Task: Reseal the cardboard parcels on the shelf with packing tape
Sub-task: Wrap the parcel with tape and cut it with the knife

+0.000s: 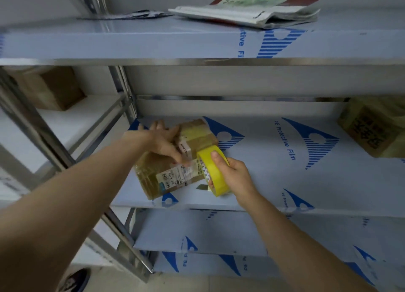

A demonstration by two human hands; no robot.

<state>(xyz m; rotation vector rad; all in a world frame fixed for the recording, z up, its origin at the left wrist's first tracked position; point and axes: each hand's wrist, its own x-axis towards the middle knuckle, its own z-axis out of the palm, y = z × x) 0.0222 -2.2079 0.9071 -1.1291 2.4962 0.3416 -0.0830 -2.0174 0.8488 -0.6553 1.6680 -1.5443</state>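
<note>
A brown cardboard parcel (153, 173) with white shipping labels lies on the middle shelf (274, 166), which is covered in blue-printed protective film. A second, smaller parcel (198, 134) sits just behind it. My left hand (163, 141) lies over the parcels with fingers stretched out, fingertips pressing on the label near the front parcel's right edge. My right hand (230, 173) grips a yellow roll of packing tape (213, 171) held against the front parcel's right side. Whether a strip of tape is stuck to the box is unclear.
A taped parcel with dark print (374, 127) stands at the shelf's far right. Another brown box (50, 88) sits in the neighbouring bay at left. Folded papers and mailers (252, 11) lie on the top shelf. Steel uprights (122, 88) frame the bay. A shoe (76, 279) shows on the floor.
</note>
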